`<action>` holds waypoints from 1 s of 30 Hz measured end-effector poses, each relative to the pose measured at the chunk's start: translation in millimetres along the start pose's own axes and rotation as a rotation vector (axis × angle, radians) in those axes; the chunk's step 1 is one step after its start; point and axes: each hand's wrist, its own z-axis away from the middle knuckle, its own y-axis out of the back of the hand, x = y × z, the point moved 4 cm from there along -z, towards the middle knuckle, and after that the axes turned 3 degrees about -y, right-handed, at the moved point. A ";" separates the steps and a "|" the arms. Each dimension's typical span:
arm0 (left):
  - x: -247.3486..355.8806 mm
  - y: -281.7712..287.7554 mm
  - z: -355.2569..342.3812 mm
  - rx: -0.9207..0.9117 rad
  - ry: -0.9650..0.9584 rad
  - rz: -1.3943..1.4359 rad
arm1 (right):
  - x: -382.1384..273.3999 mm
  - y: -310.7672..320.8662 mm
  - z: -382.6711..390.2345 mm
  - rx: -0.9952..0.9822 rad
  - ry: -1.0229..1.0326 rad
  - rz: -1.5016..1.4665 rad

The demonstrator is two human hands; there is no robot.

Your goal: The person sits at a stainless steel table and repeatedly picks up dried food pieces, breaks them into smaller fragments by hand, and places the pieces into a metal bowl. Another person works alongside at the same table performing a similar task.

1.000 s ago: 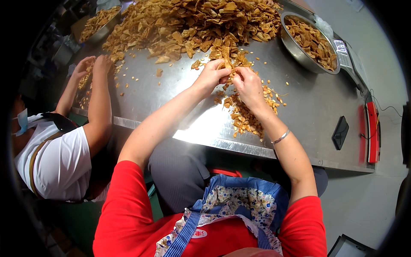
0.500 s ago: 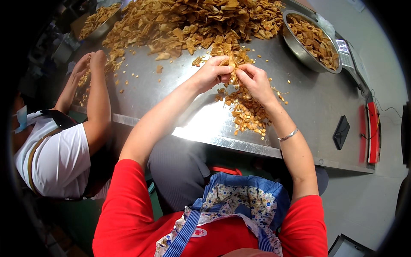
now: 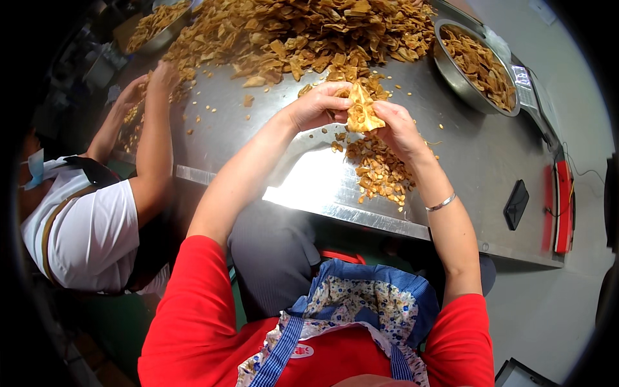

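Note:
Over the metal table [image 3: 258,122], a thin, wrinkled, yellow-brown dried piece [image 3: 362,108] is spread flat between my two hands. My left hand [image 3: 324,105] pinches its left edge between thumb and fingers. At its right edge, the thumb and fingers of my right hand [image 3: 401,129] are closed on it. Just below lies a small heap of pale seeds and brown bits [image 3: 380,174]. Beyond my hands rises a large pile of similar dried pieces [image 3: 309,32], its near edge reaching almost to my fingers.
A metal bowl of dried pieces [image 3: 445,61] stands at the far right, beside a scale [image 3: 530,97]. A black phone [image 3: 515,204] lies on the right side of the table. At left, a co-worker's hands [image 3: 151,84] are over the table near another filled bowl [image 3: 161,40].
The dried piece, narrow and folded between my fingers before, is now opened out flat. My right hand has shifted slightly right and down. The co-worker's hands have moved right, toward the pile.

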 end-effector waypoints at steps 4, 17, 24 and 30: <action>-11.2 6.7 -5.2 0.062 0.026 -0.126 | -2.2 9.3 -1.4 0.098 -0.016 0.196; -5.5 11.7 -4.9 0.198 -0.056 -0.184 | -21.1 4.1 4.0 0.374 0.531 1.139; 0.4 -9.2 -2.2 0.052 -0.121 0.087 | 3.3 2.9 -3.1 -0.030 -0.011 -0.280; 3.1 -9.9 -1.8 0.069 -0.141 0.046 | -20.1 11.5 3.0 0.483 0.337 1.047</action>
